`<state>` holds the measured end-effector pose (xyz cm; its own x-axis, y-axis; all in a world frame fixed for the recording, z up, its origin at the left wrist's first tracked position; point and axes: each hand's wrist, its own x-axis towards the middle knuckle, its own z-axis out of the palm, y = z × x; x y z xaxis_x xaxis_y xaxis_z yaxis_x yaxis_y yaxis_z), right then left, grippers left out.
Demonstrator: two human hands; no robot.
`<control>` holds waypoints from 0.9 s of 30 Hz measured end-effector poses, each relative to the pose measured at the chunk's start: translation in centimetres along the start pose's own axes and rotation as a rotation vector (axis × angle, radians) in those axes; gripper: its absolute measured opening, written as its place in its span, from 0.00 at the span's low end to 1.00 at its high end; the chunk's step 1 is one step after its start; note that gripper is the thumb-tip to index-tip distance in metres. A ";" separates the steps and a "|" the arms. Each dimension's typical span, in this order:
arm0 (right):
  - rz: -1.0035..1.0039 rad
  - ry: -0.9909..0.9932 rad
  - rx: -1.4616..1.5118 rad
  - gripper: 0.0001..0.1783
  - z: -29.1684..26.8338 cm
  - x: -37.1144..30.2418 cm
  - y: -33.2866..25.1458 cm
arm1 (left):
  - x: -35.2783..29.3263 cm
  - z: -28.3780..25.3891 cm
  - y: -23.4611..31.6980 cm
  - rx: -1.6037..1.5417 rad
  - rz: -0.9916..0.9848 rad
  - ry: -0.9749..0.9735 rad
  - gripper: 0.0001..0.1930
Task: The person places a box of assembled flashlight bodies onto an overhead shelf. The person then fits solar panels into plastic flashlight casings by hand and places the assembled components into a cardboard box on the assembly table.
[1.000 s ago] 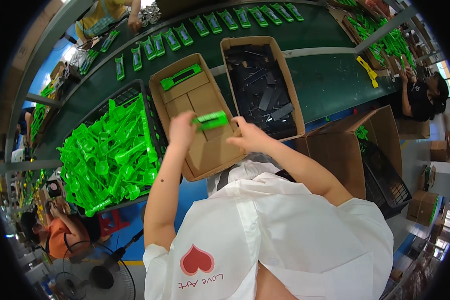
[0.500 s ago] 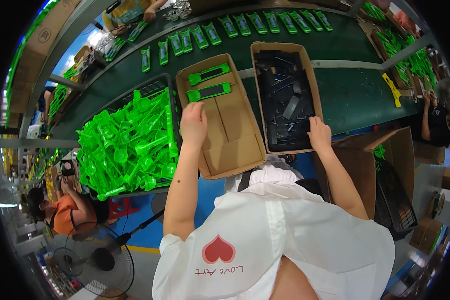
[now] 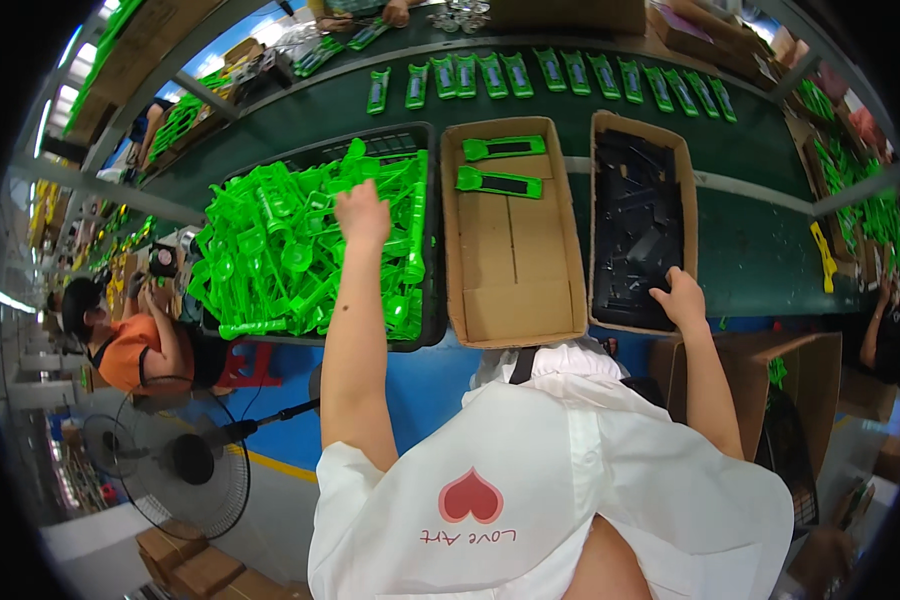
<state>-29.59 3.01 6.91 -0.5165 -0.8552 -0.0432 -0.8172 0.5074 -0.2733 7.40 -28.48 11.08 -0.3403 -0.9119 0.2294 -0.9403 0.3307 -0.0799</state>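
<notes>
My left hand (image 3: 363, 213) reaches over a heap of green plastic handle-like parts (image 3: 285, 240), its fingers bent and a little apart at the top of the pile. I see nothing held in it. The heap fills a black plastic crate (image 3: 432, 290). Beside that, a shallow cardboard box (image 3: 485, 305) holds two green parts with dark strips, an upper one (image 3: 505, 147) and a lower one (image 3: 500, 184). My right hand (image 3: 684, 300) is at the near right edge of another cardboard box (image 3: 684, 215), thumb and fingers apart, next to flat black pieces (image 3: 638, 215).
A row of green parts with grey inserts (image 3: 490, 76) lies across the green worktop (image 3: 750, 230). A yellow part (image 3: 823, 257) lies at the right. Below stands an open carton (image 3: 805, 370); a fan (image 3: 192, 458) is at lower left. Other people (image 3: 135, 345) sit nearby.
My left hand has moved left from the cardboard box to the heap of green parts. My right hand stays by the box of black pieces. The whole view has shifted.
</notes>
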 end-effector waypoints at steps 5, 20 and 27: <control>-0.063 -0.042 0.452 0.14 -1.2 -0.1 -4.2 | -0.8 -2.0 -1.5 -0.216 -0.100 -0.046 0.07; -0.365 -0.417 0.960 0.13 -1.6 0.6 -19.0 | -14.3 -6.9 13.4 -2.114 -0.442 -0.301 0.09; -0.522 -0.512 0.684 0.12 -5.4 1.5 -17.2 | -11.7 -8.2 5.8 -1.962 -0.418 -0.414 0.13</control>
<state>-17.70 -6.40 16.68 0.1687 -0.9778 -0.1246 -0.5045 0.0230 -0.8631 5.97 -13.88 15.85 -0.3959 -0.8816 -0.2571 0.2205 -0.3630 0.9053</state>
